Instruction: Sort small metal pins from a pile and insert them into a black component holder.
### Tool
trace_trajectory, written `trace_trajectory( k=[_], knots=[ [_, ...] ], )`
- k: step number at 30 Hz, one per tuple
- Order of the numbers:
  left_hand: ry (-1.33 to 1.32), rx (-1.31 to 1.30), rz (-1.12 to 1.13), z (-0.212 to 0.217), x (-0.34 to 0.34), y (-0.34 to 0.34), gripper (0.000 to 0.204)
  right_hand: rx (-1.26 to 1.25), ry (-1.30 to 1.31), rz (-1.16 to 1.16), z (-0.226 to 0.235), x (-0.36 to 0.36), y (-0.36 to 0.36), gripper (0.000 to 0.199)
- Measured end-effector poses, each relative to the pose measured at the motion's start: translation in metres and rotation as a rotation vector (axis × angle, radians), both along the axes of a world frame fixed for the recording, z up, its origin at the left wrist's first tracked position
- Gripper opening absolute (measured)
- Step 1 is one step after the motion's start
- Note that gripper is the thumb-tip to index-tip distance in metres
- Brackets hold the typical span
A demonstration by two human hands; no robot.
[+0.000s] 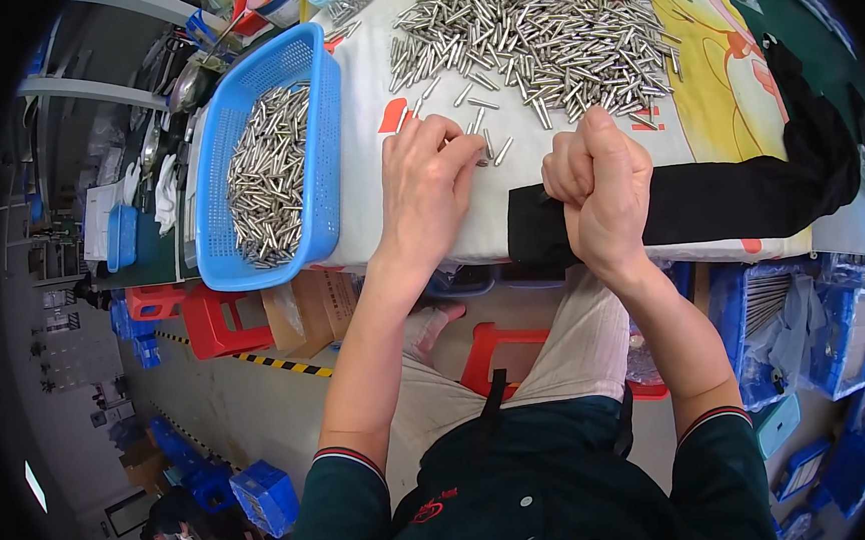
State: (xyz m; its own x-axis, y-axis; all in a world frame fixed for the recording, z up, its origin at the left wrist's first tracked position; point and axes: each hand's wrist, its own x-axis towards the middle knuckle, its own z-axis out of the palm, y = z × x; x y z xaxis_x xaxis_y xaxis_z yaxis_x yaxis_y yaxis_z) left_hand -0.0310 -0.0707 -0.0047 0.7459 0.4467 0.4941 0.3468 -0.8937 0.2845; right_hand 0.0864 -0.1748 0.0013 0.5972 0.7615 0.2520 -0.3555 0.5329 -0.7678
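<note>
A big heap of small metal pins (536, 32) lies on the white table cover (367, 124). A few loose pins (489, 146) lie nearer me. My left hand (427, 185) rests palm down at the table edge, its fingertips touching those loose pins. My right hand (597, 188) is closed in a fist above a black cloth (748, 198); whether pins are inside it is hidden. A blue plastic basket (321, 177) on the left holds many sorted pins (266, 176).
A cartoon-printed yellow sheet (719, 69) covers the table's right part. Red stools (210, 321) and cardboard stand under the table on the left. Blue crates and bags (818, 333) sit at the lower right. A yellow-black floor stripe (279, 363) runs below.
</note>
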Motion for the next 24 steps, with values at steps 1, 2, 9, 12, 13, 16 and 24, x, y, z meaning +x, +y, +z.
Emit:
trace_trajectory(
  k=[1,2,9,12,13,16,24],
  knots=[
    [0.038,0.037,0.000,0.002,0.002,0.002,0.015,0.001,-0.007,0.000,0.000,0.000,0.000,0.045],
    [0.038,0.037,0.000,0.002,0.004,0.005,0.015,0.001,-0.007,0.000,0.000,0.000,0.000,0.045],
    [0.200,0.120,-0.203,0.013,0.019,0.023,0.009,0.006,0.001,-0.014,0.001,0.000,0.000,0.044],
    [0.212,0.121,-0.199,0.012,0.018,0.023,0.009,0.012,0.003,-0.014,0.000,-0.001,0.001,0.044],
    [0.219,0.120,-0.194,0.012,0.019,0.021,0.010,0.018,0.006,-0.011,0.000,-0.001,0.001,0.044],
    [0.156,0.112,-0.210,0.019,0.015,0.010,0.012,0.018,0.022,-0.005,0.000,0.000,0.000,0.044],
    [0.147,-0.113,-0.176,0.012,0.003,-0.044,0.012,-0.001,0.075,-0.004,0.001,0.003,0.000,0.044]
  ],
)
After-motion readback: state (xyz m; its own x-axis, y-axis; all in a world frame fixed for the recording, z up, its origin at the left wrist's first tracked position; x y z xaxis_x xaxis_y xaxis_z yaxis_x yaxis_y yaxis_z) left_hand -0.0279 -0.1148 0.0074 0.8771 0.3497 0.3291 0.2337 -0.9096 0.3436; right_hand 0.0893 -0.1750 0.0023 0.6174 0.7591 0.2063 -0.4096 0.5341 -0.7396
